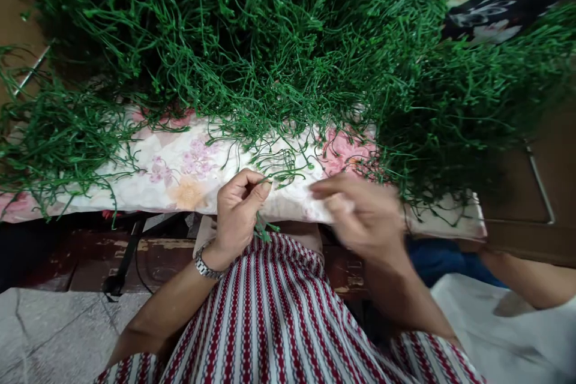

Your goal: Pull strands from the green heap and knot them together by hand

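Your left hand (243,201) is pinching green stems (263,230) — thumb pressed on forefinger.
Loose strands (290,176) are lying just past that grip, crossing every way, nearer it than your blurred right hand (362,211) — whose hold I cannot tell.

Your left hand (240,207) pinches a small bunch of green stems (265,231) between thumb and index finger; the lower part of the bunch shows beneath the hand. Your right hand (366,216) is positioned to the right, apart from the left; motion blur obscures its finger positions. Both hands are at the near edge of the floral cloth (189,159). A large green heap (243,42) covers its far side, with a smaller pile (67,138) at left. Your left wrist carries a metal-band watch (208,263).
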`<move>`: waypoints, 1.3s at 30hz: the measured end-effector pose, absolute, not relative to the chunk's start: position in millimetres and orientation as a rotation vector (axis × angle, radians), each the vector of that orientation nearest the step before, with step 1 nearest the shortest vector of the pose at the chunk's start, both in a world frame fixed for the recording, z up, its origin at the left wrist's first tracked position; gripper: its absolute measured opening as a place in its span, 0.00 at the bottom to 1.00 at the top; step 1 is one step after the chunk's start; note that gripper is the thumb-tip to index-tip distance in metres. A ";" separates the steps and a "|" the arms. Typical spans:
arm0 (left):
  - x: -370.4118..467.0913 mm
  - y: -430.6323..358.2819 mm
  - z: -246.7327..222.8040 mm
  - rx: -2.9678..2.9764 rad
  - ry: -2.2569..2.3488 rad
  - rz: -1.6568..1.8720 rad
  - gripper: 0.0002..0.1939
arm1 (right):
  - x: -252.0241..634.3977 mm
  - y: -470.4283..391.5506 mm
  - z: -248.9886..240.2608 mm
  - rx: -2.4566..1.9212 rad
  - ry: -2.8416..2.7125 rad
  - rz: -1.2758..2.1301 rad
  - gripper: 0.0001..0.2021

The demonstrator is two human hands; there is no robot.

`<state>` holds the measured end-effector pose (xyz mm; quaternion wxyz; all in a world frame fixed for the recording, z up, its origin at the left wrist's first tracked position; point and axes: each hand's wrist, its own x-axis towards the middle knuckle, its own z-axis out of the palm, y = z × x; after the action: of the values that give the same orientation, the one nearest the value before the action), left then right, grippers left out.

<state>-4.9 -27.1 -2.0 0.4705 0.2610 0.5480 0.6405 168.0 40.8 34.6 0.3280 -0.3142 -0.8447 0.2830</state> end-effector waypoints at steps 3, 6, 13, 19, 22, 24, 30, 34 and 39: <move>2.2 -26.9 -1.5 0.726 1.344 1.633 0.07 | 127.8 21.2 13.1 -0.773 -2.145 1.364 0.12; 2.2 -26.3 -1.7 0.717 1.283 1.625 0.06 | 110.9 14.9 -7.6 -0.826 -1.819 1.682 0.15; -8.2 -27.6 -4.2 0.574 1.124 1.489 0.05 | 114.6 15.9 -13.3 -0.882 -1.767 1.778 0.11; -16.2 -33.0 -4.2 0.492 1.099 1.415 0.04 | 123.9 21.3 1.2 -0.751 -1.940 1.675 0.08; -20.0 -34.6 -2.4 0.498 1.088 1.409 0.04 | 126.5 21.8 5.1 -0.701 -1.999 1.593 0.06; -21.5 -34.7 -1.1 0.495 1.080 1.401 0.04 | 127.4 22.0 5.4 -0.680 -2.003 1.596 0.06; -22.9 -34.8 -1.5 0.544 1.083 1.407 0.05 | 128.1 23.1 1.3 -0.662 -1.891 1.752 0.09; -22.4 -37.0 -4.9 0.624 1.143 1.431 0.05 | 128.6 23.1 1.5 -0.702 -1.914 1.705 0.08; -20.1 -41.0 -5.9 0.733 1.209 1.440 0.05 | 128.2 20.9 0.1 -0.711 -1.949 1.593 0.06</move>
<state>-20.1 -41.0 -5.9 0.5327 0.3076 0.5069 0.6039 128.2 20.9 0.1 0.2599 -0.2623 -0.7196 0.5881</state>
